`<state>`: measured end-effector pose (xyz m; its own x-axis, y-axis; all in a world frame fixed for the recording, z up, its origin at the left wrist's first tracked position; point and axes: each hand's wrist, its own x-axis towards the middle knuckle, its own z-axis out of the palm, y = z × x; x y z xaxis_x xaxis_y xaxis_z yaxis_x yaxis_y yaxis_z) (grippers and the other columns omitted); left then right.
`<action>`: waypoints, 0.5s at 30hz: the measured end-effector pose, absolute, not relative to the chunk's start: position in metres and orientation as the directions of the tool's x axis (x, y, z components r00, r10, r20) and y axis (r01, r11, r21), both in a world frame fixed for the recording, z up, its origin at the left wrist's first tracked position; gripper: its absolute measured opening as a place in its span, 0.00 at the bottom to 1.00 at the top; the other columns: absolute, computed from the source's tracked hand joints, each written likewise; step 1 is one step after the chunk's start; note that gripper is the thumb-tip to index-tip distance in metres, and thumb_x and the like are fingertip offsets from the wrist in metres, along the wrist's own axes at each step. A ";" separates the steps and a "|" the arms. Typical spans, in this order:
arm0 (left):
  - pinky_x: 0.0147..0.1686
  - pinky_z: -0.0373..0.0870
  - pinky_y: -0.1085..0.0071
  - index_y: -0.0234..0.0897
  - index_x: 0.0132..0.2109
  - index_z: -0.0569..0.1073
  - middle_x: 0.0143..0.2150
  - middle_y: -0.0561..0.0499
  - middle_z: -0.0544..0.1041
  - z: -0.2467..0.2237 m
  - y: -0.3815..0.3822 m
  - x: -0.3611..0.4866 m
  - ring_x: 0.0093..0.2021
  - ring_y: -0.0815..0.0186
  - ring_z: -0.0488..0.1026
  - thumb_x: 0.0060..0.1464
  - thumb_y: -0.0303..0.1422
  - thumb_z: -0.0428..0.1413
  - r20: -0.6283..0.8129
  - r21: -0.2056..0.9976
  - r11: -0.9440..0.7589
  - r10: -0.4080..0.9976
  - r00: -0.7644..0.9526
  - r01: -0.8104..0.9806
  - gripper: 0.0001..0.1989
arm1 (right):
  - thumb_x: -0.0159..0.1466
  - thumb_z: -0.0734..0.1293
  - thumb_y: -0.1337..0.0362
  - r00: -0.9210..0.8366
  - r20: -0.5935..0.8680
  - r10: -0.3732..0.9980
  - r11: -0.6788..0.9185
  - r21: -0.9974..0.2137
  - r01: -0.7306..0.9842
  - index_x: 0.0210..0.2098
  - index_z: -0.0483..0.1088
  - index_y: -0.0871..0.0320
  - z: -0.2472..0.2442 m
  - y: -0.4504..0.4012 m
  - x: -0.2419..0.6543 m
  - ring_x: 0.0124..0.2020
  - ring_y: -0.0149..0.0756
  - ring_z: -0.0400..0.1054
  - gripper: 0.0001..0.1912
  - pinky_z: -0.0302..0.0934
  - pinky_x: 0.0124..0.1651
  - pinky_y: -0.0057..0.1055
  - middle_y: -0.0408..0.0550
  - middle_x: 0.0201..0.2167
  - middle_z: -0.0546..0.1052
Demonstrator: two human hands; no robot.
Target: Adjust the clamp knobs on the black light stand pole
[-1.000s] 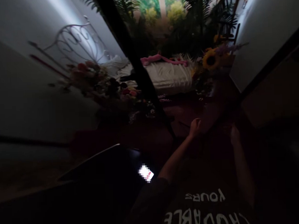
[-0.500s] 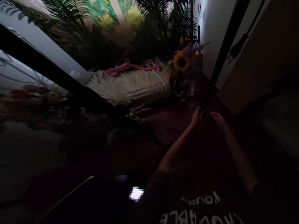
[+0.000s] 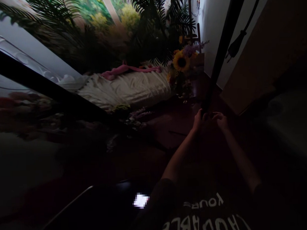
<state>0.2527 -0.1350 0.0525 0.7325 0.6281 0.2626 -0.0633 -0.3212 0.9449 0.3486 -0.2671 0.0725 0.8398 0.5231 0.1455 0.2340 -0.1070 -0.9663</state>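
Observation:
A black pole (image 3: 223, 47), like a stand's upright, slants down from the top of the view into the dark. Near its lower end my left hand (image 3: 198, 120) is closed around it, the fingers partly lost in shadow. Just right of the pole my right hand (image 3: 220, 120) has its fingers bent and pinched towards a dark part beside the pole. What those fingers hold, if anything, is too dark to make out.
A black cable with a plug (image 3: 238, 45) hangs at the right, before a brown panel (image 3: 257, 57). Ahead are a bench with a pale cloth (image 3: 127, 87), a pink plush toy (image 3: 121, 69) and sunflowers (image 3: 181, 61). Another black bar (image 3: 49, 86) crosses the left side.
The view has shifted slightly, so the scene sits further left. My right hand's fingers have bent more beside the pole. My left hand stays at the pole.

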 end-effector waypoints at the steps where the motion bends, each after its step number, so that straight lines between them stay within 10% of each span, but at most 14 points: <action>1: 0.45 0.72 0.68 0.37 0.57 0.68 0.43 0.45 0.80 0.053 -0.135 0.253 0.40 0.64 0.78 0.62 0.38 0.54 0.261 0.946 -0.319 0.629 0.733 -0.063 0.18 | 0.51 0.65 0.64 0.851 0.160 0.501 -0.134 -0.957 0.259 0.22 0.73 0.56 0.073 -0.266 0.348 0.48 0.43 0.72 0.05 0.63 0.58 0.44 0.51 0.44 0.79; 15: 0.51 0.72 0.63 0.39 0.59 0.67 0.49 0.44 0.79 0.052 -0.136 0.250 0.48 0.62 0.77 0.64 0.37 0.51 0.288 0.945 -0.304 0.604 0.743 -0.119 0.19 | 0.59 0.69 0.50 0.774 0.347 0.530 -0.163 -0.854 0.495 0.47 0.76 0.58 0.109 -0.239 0.328 0.49 0.46 0.73 0.22 0.67 0.54 0.43 0.55 0.47 0.79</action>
<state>0.2502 -0.1362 0.0521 0.7433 0.6037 0.2882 -0.1192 -0.3045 0.9450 0.3276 -0.2385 0.1093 0.7738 0.5300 0.3469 0.4946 -0.1634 -0.8536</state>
